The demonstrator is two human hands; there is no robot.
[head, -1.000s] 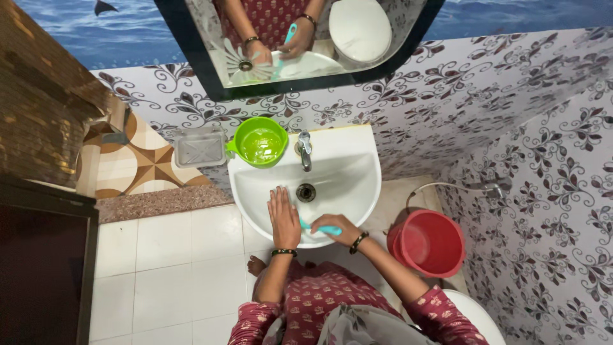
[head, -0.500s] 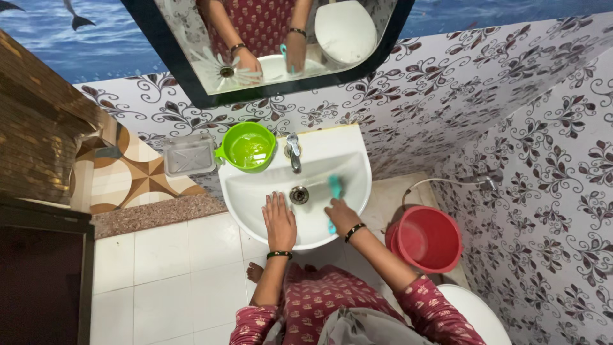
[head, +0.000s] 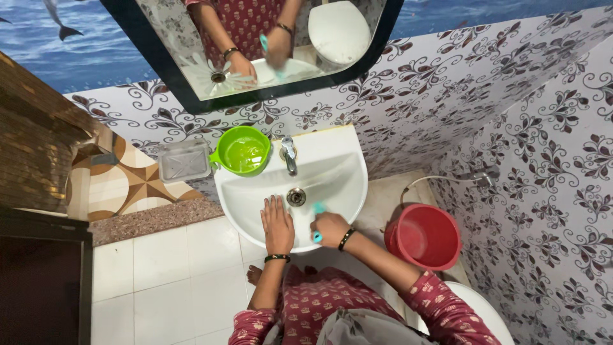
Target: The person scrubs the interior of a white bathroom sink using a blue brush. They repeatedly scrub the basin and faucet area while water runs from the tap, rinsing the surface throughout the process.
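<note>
My left hand [head: 277,227] lies flat, fingers apart, on the inner front wall of the white wash basin [head: 345,160]. My right hand [head: 329,229] is closed around a turquoise brush [head: 317,220], whose head rests on the basin's inside just right of the drain [head: 295,196]. A metal tap [head: 289,153] stands at the basin's back edge. A green plastic mug [head: 241,151] sits on the basin's left rear corner.
A red bucket [head: 423,235] stands on the floor right of the basin. A clear soap dish [head: 184,160] hangs on the wall at left. A black-framed mirror [head: 255,51] above reflects my hands. A white toilet lid [head: 479,310] is at lower right, a dark wooden door [head: 41,281] at left.
My right hand has pulled the brush from the basin's right side, beside the drain, back toward the front wall. My left hand stays pressed on the basin.
</note>
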